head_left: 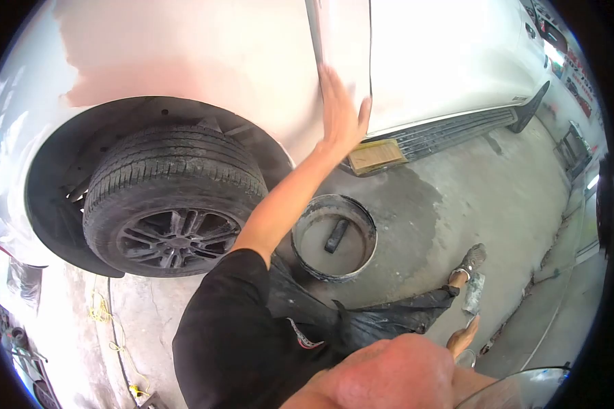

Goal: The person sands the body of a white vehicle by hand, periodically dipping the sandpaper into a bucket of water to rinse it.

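Observation:
My left hand (341, 116) lies flat, fingers stretched out, against the white car's body panel (252, 54), close to the gap at the rear door edge. Pinkish sanded or primed patches show on the paint around it. Low on the right, my right hand (462, 339) is partly hidden; its fingers meet the end of a grey flat rectangular piece (475, 292), which it seems to hold. What kind of tool this is I cannot make out. Below my left arm stands a black-rimmed bucket (373, 238) of cloudy grey water with a dark block (336, 236) in it.
The rear wheel (177, 198) sits under the arch to the left. A yellowish rectangular block (376, 156) rests on the running board (457, 133). Wet concrete floor (409, 211) surrounds the bucket. Yellow cord (101, 308) lies at lower left; a wall (566, 293) runs along the right.

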